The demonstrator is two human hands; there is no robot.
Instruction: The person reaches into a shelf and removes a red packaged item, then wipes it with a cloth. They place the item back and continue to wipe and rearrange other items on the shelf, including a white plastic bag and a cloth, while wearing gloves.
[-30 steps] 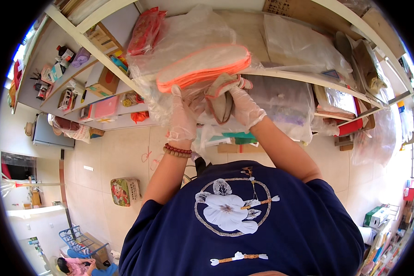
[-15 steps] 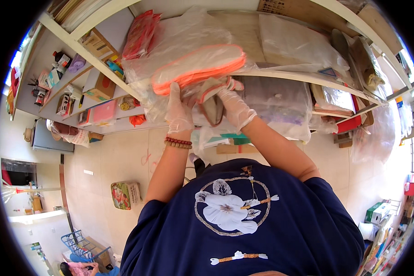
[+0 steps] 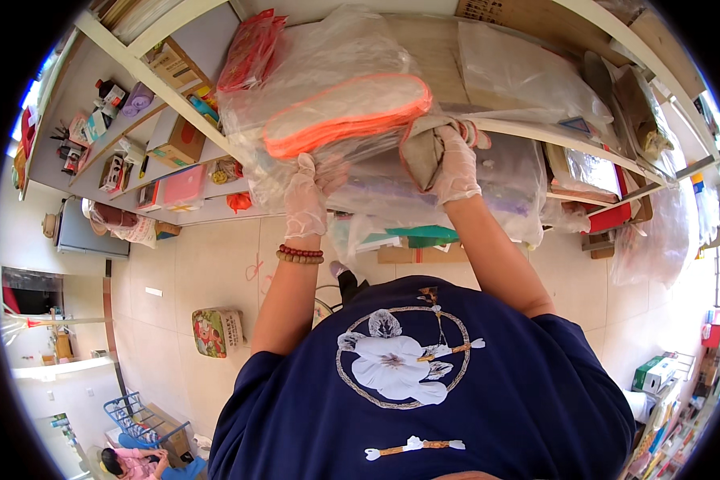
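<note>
A stack of pale insole-shaped pads with bright orange edging [image 3: 348, 120] lies on the shelf, with clear plastic [image 3: 292, 180] around it. At its near left edge is my left hand [image 3: 306, 200], in a clear disposable glove. Its thumb lies against the plastic and its fingers curl under it, closed loosely on the film; part of this grip is blurred by the plastic. My right hand [image 3: 458, 166], gloved too, grips a bunched grey-beige cloth [image 3: 421, 152] with red-and-white trim just right of the stack.
Plastic-wrapped goods [image 3: 488, 180] fill the shelf below. A red package [image 3: 250, 52] lies at the back left. Cartons and bottles stand on side shelves [image 3: 176, 144] at left. A patterned stool [image 3: 218, 332] is on the floor; another person [image 3: 136, 462] sits far lower left.
My right hand has moved right with the cloth, away from my left hand. My left hand has drawn slightly nearer to me. The orange-edged stack stays in about the same place.
</note>
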